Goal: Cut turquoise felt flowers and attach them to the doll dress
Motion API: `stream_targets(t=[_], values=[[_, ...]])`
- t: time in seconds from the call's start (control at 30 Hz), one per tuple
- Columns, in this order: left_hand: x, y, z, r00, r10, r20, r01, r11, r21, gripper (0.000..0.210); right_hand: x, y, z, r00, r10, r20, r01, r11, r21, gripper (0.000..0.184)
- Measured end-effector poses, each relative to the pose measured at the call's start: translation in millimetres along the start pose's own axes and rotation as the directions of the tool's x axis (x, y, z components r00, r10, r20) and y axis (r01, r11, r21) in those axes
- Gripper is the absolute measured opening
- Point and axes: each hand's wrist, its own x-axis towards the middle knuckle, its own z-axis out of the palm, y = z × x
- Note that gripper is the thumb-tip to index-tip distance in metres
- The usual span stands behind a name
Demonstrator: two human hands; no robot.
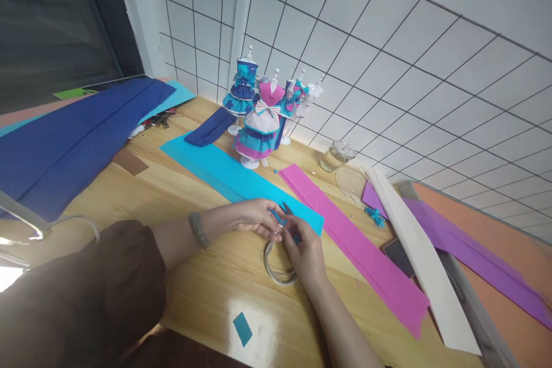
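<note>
My left hand (257, 218) and my right hand (307, 250) meet over the near edge of a bright blue crepe paper strip (241, 175). Between their pinched fingertips is a small white and blue piece (280, 228), mostly hidden by the fingers. A dark pointed blade tip (287, 207), like that of scissors, shows just beyond the fingers; the rest of it is covered. Just below the fingertips, a thin pale ring (280, 280), resembling a narrow tape roll, shows against the table. Nearer me lies a small teal paper piece (242, 329).
Mini mannequins in paper dresses (263, 121) stand at the back beside a lidded glass jar (335, 156). Pink (357, 253), cream (425, 259) and purple (466, 247) paper strips lie right. Dark blue paper (81, 138) covers the left, near small tools (159, 119).
</note>
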Motion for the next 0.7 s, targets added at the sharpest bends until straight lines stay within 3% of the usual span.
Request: stream_targets(t=[0.43,0.6,0.7], values=[[7,-4,-3.2,0.999,0.028,-0.026,-0.028,1.000,-0.004,0.034,3,1,1,0.990,0.136,0.027,-0.138,0.975,0.174,0.027],[6,-1,-2.6,0.998,0.008,-0.062,-0.010,0.999,-0.038,0.037,7,12,-10,0.984,0.076,-0.159,-0.074,0.997,0.014,0.027],[5,1,-1.0,0.998,0.005,-0.056,-0.007,0.999,-0.036,0.036,12,18,-13,0.991,0.050,-0.127,-0.067,0.988,-0.139,0.024]])
